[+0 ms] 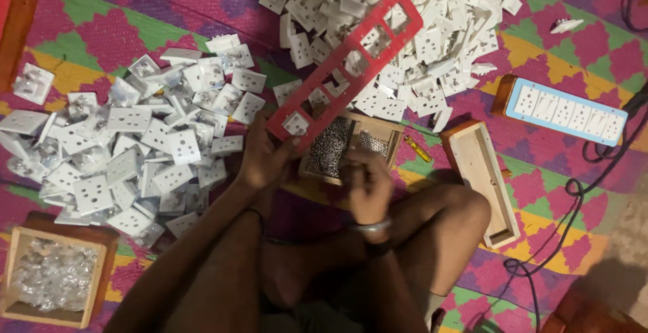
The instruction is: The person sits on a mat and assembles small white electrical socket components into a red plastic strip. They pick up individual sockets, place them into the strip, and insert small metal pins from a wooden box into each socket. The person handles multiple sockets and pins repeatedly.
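The left hand (pixel 264 159) is clamped on the near end of a red frame (pixel 345 61), which slants up toward the far right. The right hand (pixel 368 183) has its fingers curled together over a wooden box of small screws (pixel 331 147); whether it holds anything I cannot tell. White socket pieces (pixel 135 144) are heaped left and far, and a long wooden box (pixel 482 177) lies right on the patterned mat (pixel 101 32).
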